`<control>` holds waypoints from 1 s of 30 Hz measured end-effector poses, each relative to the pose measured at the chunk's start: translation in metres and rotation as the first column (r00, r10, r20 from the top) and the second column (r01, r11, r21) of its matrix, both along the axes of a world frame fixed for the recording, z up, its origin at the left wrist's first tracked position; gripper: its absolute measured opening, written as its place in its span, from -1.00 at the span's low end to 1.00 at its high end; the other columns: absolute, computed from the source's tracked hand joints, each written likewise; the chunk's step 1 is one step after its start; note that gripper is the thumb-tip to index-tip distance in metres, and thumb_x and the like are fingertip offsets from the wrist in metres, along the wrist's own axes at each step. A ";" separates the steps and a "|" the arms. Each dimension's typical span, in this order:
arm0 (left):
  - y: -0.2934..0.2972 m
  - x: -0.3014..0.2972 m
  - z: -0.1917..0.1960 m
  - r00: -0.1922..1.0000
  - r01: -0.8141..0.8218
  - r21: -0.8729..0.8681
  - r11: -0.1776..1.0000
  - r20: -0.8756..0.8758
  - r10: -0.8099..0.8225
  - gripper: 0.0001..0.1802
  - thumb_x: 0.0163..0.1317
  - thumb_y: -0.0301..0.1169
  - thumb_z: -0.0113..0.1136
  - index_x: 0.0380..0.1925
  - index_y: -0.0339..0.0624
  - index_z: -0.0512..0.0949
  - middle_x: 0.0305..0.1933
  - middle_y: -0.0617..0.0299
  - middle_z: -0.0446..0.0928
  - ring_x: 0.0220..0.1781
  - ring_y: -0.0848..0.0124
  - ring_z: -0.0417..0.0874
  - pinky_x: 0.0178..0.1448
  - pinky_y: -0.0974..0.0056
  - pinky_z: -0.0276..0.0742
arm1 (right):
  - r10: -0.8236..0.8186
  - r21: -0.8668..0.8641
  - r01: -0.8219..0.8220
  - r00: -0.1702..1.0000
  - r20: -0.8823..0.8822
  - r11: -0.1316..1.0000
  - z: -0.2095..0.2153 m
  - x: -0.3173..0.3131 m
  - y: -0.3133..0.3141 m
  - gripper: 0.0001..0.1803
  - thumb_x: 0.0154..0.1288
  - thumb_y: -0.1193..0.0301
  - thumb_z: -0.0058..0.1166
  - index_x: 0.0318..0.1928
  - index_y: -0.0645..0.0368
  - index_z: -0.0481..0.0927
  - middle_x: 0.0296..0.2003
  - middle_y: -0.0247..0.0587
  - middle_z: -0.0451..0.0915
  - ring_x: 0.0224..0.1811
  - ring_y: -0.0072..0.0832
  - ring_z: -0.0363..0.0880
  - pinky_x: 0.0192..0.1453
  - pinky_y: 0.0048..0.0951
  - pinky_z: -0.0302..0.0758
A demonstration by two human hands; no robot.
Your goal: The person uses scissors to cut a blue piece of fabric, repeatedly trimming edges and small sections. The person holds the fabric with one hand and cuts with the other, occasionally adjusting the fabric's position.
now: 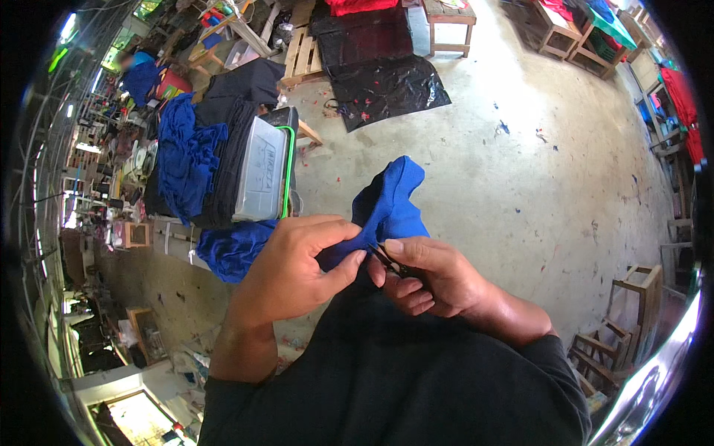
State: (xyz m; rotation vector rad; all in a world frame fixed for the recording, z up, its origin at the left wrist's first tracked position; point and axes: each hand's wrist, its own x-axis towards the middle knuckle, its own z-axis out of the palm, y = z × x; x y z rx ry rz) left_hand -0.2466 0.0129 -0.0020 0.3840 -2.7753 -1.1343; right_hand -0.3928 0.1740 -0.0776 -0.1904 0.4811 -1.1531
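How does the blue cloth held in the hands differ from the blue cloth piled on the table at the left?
The held blue cloth is one small piece, raised and pinched by the left hand; the piled blue cloth is a larger heap that lies loose, touched by no hand. The held piece meets a small dark tool in the right hand; the pile lies beside a grey plastic box. Both are the same deep blue.
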 end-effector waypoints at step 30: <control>-0.038 0.066 -0.017 0.922 0.012 0.582 0.813 0.309 -0.235 -0.58 0.23 -0.31 0.41 0.00 -0.36 0.62 -0.01 0.01 0.62 0.05 0.28 0.61 0.13 0.24 0.44 | -0.503 -0.590 0.056 0.591 -0.631 0.806 -0.036 -0.021 -0.035 -0.76 0.31 0.66 0.22 -0.02 0.28 0.62 -0.16 -0.22 0.66 -0.10 -0.54 0.62 0.01 -0.45 0.54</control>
